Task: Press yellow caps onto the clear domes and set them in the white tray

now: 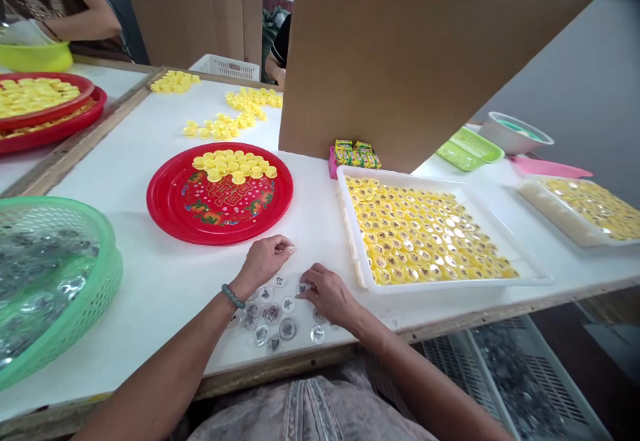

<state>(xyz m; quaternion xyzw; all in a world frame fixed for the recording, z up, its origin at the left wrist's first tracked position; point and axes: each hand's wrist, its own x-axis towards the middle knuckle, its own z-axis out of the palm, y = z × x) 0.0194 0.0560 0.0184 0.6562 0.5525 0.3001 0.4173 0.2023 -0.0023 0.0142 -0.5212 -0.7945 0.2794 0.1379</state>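
My left hand (267,259) is closed in a pinch above the white table, its fingertips on something small and pale that I cannot make out. My right hand (331,296) is closed around the edge of a clear round disc (302,288) with a dark printed picture. Under and between both hands lie several more clear discs (271,312) with dark prints, loose on the table near its front edge. Beyond my left hand is a red round tray (170,194) with yellow round caps (235,164) on its far half.
A white tray (357,261) of yellow pieces with pictures stands at right. A green basket (111,268) of clear discs is at left. More yellow caps (225,124) lie behind. A cardboard panel (380,61) rises at the back; another person's arm (90,21) shows far left.
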